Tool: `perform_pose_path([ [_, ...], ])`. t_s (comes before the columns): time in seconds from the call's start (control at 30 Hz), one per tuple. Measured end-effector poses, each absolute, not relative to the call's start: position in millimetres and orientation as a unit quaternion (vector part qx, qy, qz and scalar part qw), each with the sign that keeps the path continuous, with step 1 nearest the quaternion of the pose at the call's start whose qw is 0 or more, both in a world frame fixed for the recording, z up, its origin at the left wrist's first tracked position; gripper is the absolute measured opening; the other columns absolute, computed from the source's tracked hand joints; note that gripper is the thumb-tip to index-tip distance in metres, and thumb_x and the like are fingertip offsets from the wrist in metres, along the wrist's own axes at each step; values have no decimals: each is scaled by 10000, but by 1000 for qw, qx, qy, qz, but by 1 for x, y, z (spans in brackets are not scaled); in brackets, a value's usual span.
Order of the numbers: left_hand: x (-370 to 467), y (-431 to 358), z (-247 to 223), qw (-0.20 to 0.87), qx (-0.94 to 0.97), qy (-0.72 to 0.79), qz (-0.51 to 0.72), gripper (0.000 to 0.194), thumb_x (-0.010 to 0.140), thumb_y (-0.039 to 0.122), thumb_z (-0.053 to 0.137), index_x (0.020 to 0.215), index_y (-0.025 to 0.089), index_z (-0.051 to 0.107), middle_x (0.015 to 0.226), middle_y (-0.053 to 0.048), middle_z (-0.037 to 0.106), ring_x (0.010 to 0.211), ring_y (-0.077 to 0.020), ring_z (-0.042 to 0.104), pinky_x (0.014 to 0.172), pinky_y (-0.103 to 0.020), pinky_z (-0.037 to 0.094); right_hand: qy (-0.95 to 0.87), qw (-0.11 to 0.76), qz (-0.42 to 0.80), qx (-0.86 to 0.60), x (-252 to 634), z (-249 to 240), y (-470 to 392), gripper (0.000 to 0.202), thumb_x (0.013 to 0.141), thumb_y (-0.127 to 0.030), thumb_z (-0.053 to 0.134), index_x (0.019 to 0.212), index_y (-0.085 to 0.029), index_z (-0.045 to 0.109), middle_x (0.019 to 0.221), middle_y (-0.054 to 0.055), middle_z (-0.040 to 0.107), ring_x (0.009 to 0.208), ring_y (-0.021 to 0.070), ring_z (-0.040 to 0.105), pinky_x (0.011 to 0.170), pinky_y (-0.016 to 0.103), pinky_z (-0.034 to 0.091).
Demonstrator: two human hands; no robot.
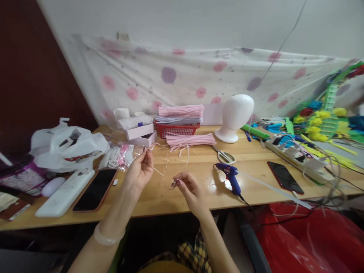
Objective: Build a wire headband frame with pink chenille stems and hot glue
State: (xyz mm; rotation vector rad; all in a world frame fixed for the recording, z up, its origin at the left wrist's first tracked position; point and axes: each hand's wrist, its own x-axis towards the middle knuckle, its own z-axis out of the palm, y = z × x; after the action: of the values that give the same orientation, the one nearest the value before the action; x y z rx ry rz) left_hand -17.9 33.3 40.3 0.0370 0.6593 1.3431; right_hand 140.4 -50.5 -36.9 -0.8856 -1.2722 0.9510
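Observation:
My left hand [141, 168], with a pale bracelet [106, 236] on its wrist, is raised over the table, fingertips pinched around a thin pale strand. Lower and to its right, my right hand [189, 189] pinches a thin ring-like hoop [167, 187] whose curve rises between the hands. A short white strip [158, 171] shows beside the left fingertips. Beyond the hands lie pink pipe-cleaner-like stems [190, 140], in front of a red basket [179, 131] topped with more bundles. Right of the right hand rests a blue glue gun [231, 177], with scissors [225, 156] behind it.
A white foam head [237, 115] stands at the back. On the left are a black phone [95, 190], a white case [65, 193] and a plastic bag [68, 146]. Another phone [284, 177], a power strip [298, 161] and tangled cables lie on the right.

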Motion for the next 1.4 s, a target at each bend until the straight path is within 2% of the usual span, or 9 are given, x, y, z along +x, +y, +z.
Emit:
perform_pose_path([
  [0.17,-28,9,49,749,77,271,600,326,960,6,385,786,103,643,634,-22,623,489,-49,597,346,-61,420,-613,544,361,-445,160,-49,-56,134,881,-377,665,873,-247,695,953,46,735,955,218,671,881,359,503],
  [0.27,-38,0,49,744,225,248,578,111,805,14,643,781,121,659,606,22,573,441,-45,527,306,-81,381,-609,522,350,-485,177,-52,-55,156,857,-380,683,946,-257,719,1030,55,741,988,239,676,897,383,510],
  [0.37,-47,-4,43,716,382,250,528,280,608,213,899,763,152,673,563,47,559,420,-47,494,306,-90,385,-578,533,336,-518,193,-48,-56,231,842,-448,684,903,-233,740,919,69,749,894,250,696,841,391,529],
  [0.47,-53,-6,36,678,465,273,500,384,546,354,940,774,168,693,545,36,577,428,-72,521,309,-108,379,-534,559,332,-540,200,-40,-60,315,802,-520,705,807,-207,739,810,78,751,828,259,709,802,389,533],
  [0.6,-62,-10,23,642,545,270,468,350,621,405,898,819,185,711,563,20,603,418,-81,528,329,-127,388,-501,571,335,-557,198,-35,-67,367,770,-553,725,784,-186,722,746,76,748,748,238,710,726,344,534],
  [0.77,-79,-14,7,623,627,211,418,215,732,334,831,869,216,716,624,8,612,425,-58,478,349,-121,355,-495,583,315,-562,194,-33,-70,394,836,-562,667,714,-190,617,593,27,682,596,169,636,631,277,475],
  [0.93,-85,-17,7,625,681,133,358,96,799,242,768,879,230,716,714,-16,609,551,-83,534,414,-121,391,-461,640,304,-534,195,-31,-71,410,847,-573,660,716,-204,542,533,-17,619,523,132,582,569,244,438],
  [1.13,-79,-21,15,612,696,78,368,71,817,166,739,845,215,696,704,-15,590,655,-111,566,544,-160,490,-451,667,303,-510,194,-27,-75,386,858,-543,668,732,-196,553,511,-35,593,494,107,564,552,220,435],
  [1.4,-74,-25,13,587,704,110,384,82,780,200,785,761,188,707,654,-21,616,624,-105,560,541,-171,486,-472,648,312,-510,191,-31,-76,393,888,-567,610,763,-198,559,516,-31,589,505,117,562,548,225,422],
])
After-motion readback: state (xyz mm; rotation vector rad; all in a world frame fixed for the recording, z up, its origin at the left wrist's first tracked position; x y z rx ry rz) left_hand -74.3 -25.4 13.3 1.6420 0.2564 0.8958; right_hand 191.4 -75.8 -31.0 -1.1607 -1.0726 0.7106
